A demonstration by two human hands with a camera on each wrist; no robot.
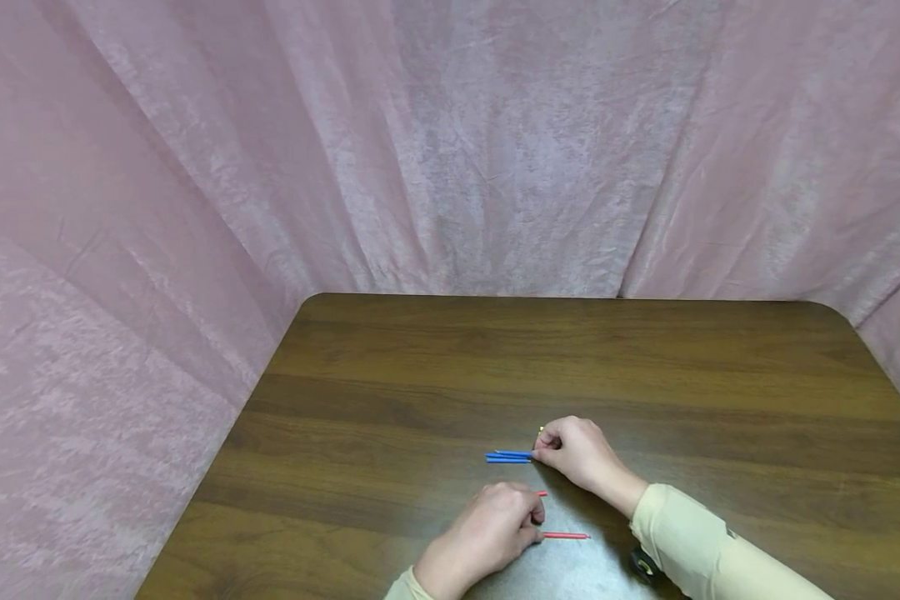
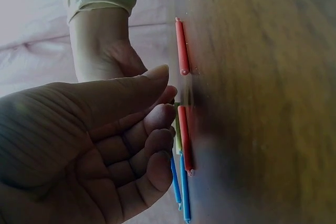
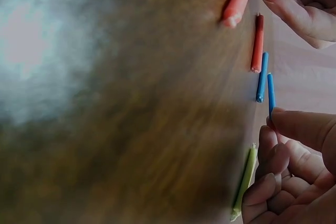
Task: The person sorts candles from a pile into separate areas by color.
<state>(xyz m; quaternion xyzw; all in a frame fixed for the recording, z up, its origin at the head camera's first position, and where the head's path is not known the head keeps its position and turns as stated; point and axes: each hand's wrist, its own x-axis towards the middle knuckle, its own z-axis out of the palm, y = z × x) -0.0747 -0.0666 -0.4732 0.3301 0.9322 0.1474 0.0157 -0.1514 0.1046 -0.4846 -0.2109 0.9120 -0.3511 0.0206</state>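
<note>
My right hand (image 1: 581,454) pinches the end of a thin blue candle (image 3: 271,92) between thumb and fingertip. Beside that one lies another blue candle (image 3: 262,78), both at the right hand's left in the head view. Past the right hand's fingers is a yellow-green candle (image 3: 244,182), mostly hidden in the head view. My left hand (image 1: 495,521) hovers low over the table with loosely bent fingers and nothing between them. Close to its fingertips is a red candle (image 1: 566,536); a second red candle (image 1: 542,493) is partly covered by this hand.
The brown wooden table (image 1: 390,358) has rounded far corners. Pink curtains (image 1: 457,150) hang behind it and along the sides. A dark wrist device (image 1: 643,565) sits under the right sleeve.
</note>
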